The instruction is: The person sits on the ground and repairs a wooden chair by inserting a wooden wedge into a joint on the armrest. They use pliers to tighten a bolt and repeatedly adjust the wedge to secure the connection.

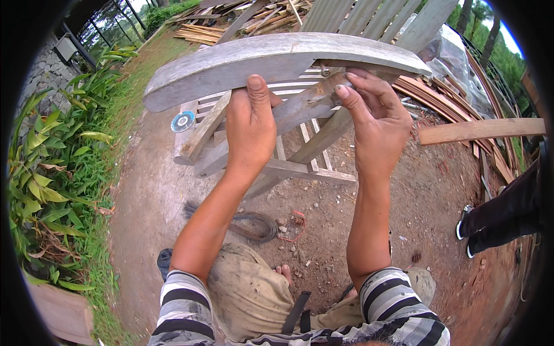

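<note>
A weathered grey wooden chair (340, 175) with slatted seat and back stands tilted before me. Its curved armrest (231, 70) crosses the upper middle. My left hand (252, 124) is closed on the armrest, thumb against its side and fingers hidden behind. Under the armrest's right part, a small metal bolt (325, 72) shows beside a worn joint on a wooden rail (306, 106). Just right of that bolt, my right hand (378, 118) pinches with thumb and forefinger at the joint; whatever lies between the fingertips is too small to make out.
A blue-rimmed grinding disc (183, 121) rests on the chair's left side. On the dirt lie a coil of dark wire (254, 226) and red string (297, 226). At right are a person's dark-trousered legs (502, 213), a plank (485, 131) and stacked wood strips (441, 102). Leafy plants (46, 179) line the left.
</note>
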Tool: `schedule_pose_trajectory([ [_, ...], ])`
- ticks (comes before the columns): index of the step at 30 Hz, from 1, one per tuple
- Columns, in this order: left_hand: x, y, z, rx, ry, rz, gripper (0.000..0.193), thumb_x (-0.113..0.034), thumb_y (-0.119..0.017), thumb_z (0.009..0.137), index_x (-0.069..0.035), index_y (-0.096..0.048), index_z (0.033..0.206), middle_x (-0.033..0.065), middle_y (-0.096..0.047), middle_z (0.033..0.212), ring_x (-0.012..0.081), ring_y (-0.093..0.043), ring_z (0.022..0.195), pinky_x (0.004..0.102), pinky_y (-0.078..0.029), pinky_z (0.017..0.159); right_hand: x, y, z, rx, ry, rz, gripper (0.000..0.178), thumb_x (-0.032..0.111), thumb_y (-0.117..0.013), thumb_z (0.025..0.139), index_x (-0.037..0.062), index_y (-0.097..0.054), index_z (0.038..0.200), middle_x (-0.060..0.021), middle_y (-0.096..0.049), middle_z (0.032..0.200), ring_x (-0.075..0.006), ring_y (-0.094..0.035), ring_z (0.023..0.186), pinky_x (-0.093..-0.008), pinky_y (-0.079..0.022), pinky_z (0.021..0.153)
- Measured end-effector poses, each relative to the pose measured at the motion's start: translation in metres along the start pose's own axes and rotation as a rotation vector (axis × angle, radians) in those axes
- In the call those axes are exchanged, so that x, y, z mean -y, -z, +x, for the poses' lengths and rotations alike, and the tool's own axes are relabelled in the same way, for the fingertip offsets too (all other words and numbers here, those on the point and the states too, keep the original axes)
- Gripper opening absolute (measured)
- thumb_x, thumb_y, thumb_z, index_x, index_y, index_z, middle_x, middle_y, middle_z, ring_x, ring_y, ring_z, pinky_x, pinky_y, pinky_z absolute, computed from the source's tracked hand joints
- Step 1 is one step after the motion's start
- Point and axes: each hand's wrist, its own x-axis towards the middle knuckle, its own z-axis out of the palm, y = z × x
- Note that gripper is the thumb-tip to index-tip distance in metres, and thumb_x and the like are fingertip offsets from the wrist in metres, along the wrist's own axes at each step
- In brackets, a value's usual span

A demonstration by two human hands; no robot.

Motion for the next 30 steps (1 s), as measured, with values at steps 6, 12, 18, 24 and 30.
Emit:
schedule_pose_trajectory([
  [6,-0.004,0.000,0.002,-0.014,-0.004,0.029,0.084,-0.073,-0.031,0.104,0.002,-0.064,0.088,0.0103,-0.065,0.084,0.0191,-0.060,0.084,0.0364,-0.048,0.085,-0.005,-0.004,-0.002,0.007,-0.043,0.058,0.027,0.000,-0.083,0.084,-0.0014,-0.074,0.110,-0.0144,-0.073,0.115,-0.0191,-0.070,0.104,-0.0317,-0.059,0.089],
  [12,0.009,0.004,0.006,-0.020,0.026,-0.039,0.080,-0.071,-0.037,0.104,0.005,-0.061,0.102,0.0100,-0.065,0.087,0.0168,-0.062,0.084,0.0335,-0.049,0.084,-0.018,-0.008,-0.009,0.009,-0.007,0.187,0.039,-0.001,-0.081,0.085,0.0042,-0.074,0.123,-0.0114,-0.066,0.122,-0.0179,-0.064,0.111,-0.0302,-0.058,0.091],
  [18,0.015,0.012,0.013,0.044,0.062,-0.054,0.079,-0.071,-0.039,0.103,0.005,-0.060,0.105,0.0110,-0.066,0.089,0.0167,-0.064,0.082,0.0311,-0.051,0.078,-0.019,-0.008,-0.010,0.067,-0.125,0.360,0.047,-0.001,-0.081,0.085,0.0030,-0.068,0.131,-0.0112,-0.066,0.126,-0.0184,-0.065,0.112,-0.0310,-0.058,0.098],
  [24,0.002,0.015,0.013,0.128,0.142,-0.182,0.081,-0.070,-0.040,0.103,0.008,-0.060,0.117,0.0145,-0.070,0.097,0.0198,-0.069,0.090,0.0341,-0.055,0.083,-0.030,-0.015,-0.012,0.118,-0.100,0.470,0.056,-0.001,-0.080,0.085,0.0030,-0.061,0.138,-0.0095,-0.067,0.129,-0.0178,-0.066,0.112,-0.0328,-0.056,0.100],
  [30,-0.045,0.009,0.024,0.166,0.054,-0.325,0.080,-0.068,-0.039,0.104,0.005,-0.059,0.127,0.0192,-0.073,0.110,0.0236,-0.071,0.101,0.0376,-0.053,0.094,-0.032,-0.025,-0.014,0.122,-0.050,0.451,0.062,0.000,-0.080,0.085,0.0070,-0.056,0.142,-0.0098,-0.065,0.131,-0.0174,-0.066,0.113,-0.0311,-0.057,0.098],
])
